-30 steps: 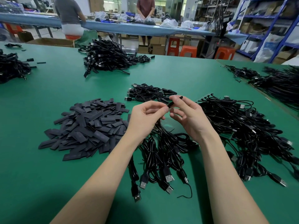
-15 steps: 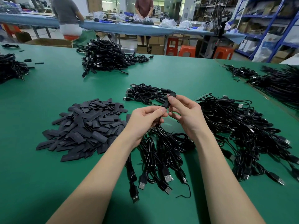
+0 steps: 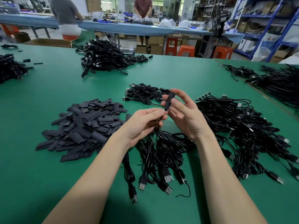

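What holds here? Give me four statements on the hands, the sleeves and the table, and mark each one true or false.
1. The right hand holds a black sleeve. True.
2. The left hand lies flat on the table. False: it is raised and pinches a cable just below the sleeve.
3. A pile of flat sleeves lies to the left of the hands. True.
4. The table is red. False: it is green.

Black sleeve (image 3: 169, 99) stands tilted near upright, apparently slipped over a thin black cable (image 3: 159, 126) below.
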Available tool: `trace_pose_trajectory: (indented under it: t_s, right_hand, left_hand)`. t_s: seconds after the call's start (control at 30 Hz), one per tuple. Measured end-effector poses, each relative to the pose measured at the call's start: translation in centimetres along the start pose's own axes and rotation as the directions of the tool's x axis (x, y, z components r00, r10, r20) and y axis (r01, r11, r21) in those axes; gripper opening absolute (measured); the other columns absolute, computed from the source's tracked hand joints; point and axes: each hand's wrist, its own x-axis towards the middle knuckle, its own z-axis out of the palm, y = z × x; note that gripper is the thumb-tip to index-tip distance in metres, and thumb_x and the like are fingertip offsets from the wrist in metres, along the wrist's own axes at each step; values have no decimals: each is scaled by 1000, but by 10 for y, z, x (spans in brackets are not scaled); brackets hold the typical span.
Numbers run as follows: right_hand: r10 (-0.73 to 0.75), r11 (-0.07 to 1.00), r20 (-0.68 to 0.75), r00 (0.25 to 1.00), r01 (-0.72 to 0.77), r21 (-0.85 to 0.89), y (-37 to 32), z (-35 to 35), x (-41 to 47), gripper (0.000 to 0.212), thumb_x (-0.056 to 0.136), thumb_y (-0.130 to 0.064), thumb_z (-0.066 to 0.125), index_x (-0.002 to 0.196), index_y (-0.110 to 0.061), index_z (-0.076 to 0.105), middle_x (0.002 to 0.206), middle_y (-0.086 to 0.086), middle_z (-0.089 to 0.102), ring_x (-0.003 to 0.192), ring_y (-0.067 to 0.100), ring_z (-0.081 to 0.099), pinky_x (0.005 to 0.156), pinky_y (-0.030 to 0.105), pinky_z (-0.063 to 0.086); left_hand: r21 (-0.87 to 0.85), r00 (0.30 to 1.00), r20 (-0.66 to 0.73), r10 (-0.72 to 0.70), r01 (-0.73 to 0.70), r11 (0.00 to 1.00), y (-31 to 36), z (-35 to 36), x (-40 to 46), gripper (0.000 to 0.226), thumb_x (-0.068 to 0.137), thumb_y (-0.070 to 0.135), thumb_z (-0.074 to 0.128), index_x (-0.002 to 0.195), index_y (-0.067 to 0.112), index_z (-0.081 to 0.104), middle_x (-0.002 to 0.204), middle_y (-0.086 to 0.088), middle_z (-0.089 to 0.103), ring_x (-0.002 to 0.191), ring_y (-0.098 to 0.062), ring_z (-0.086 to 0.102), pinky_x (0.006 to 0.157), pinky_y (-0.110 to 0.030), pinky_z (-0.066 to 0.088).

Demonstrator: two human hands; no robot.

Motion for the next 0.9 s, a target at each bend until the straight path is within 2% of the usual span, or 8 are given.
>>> trace_pose_trajectory:
  t_s: [0.23, 0.37, 0.63, 0.9]
  right_hand:
    - [2, 1000, -48, 999, -4, -30, -1, 2, 1, 26, 83, -10, 67, 97, -27, 80, 101, 2, 77, 87, 14, 72, 75, 22, 57]
    - [1, 998, -74, 997, -5, -58, -3, 1, 1, 23, 80, -12, 73, 96, -26, 81, 101, 1, 77, 87, 13, 73, 75, 21, 56]
    - [-13, 997, -74, 997, 7, -77, -2, 1, 2, 24, 86, -11, 70, 101, -27, 79, 107, 4, 76, 92, 16, 73, 74, 21, 56]
    - [-8, 998, -114, 993, 0, -70, 2, -1, 4, 24, 79, -12, 73, 98, -24, 81, 104, 4, 77, 89, 15, 73, 75, 21, 56]
  left_hand:
    - [5, 999, 33, -9, 9, 1000, 0, -1, -1, 11, 90, 20, 66, 91, 13, 74, 82, 2, 69, 67, -7, 61, 66, -16, 52]
    - [13, 999, 30, -11, 11, 1000, -1, 0, 0, 13, 96, 16, 61, 92, 12, 72, 82, 1, 69, 67, -7, 61, 67, -16, 52]
    - [-33, 999, 33, 1, 0, 999, -1, -1, 1, 13, 91, 19, 66, 86, 16, 77, 84, 0, 69, 69, -8, 61, 67, -17, 52]
    - [-6, 1000, 6, -13, 13, 1000, -4, -2, 4, 13, 97, 15, 61, 95, 11, 73, 83, 2, 71, 68, -7, 63, 68, -16, 52]
